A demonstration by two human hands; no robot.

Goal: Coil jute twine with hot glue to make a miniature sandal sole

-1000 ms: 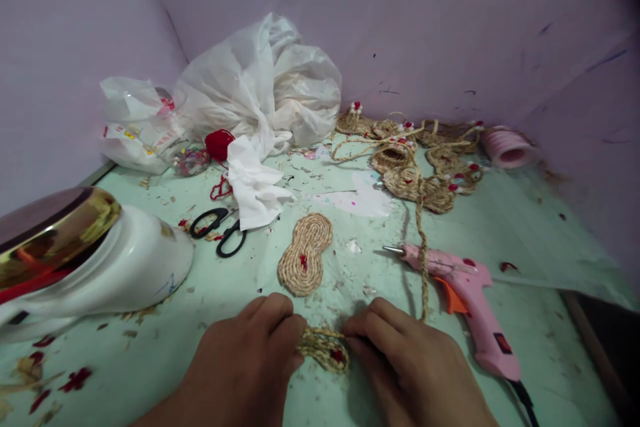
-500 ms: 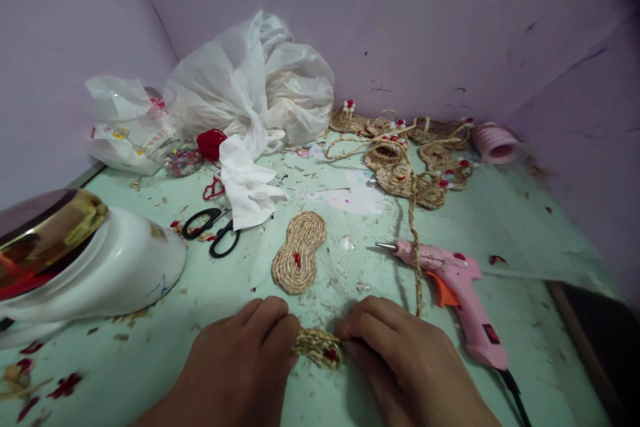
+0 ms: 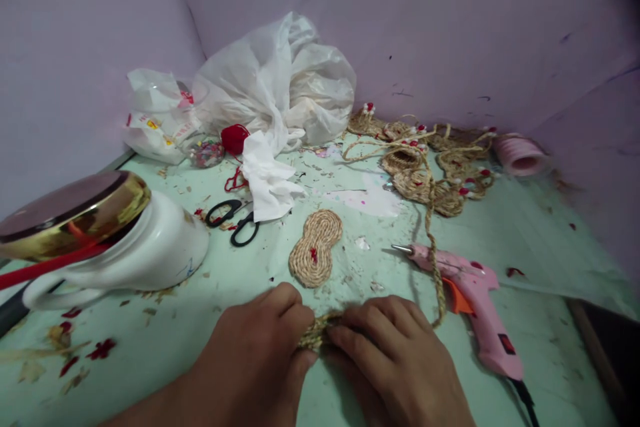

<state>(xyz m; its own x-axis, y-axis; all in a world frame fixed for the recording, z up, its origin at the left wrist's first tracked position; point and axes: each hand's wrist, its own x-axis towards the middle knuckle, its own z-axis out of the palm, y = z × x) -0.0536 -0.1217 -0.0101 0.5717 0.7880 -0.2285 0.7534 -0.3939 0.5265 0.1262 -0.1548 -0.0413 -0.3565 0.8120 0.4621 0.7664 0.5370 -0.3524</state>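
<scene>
Whereas the small tan braided-rope coil (image 3: 314, 333) showed its red-marked end a second ago, the right hand (image 3: 395, 347) now covers it, fingers closed on the coil; the left hand (image 3: 265, 333) pinches the opposite end, near the pale-green counter (image 3: 240, 273).

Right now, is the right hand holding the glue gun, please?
No, the glue gun lies on the table beside the right hand, whose fingers are on the rope piece.
</scene>
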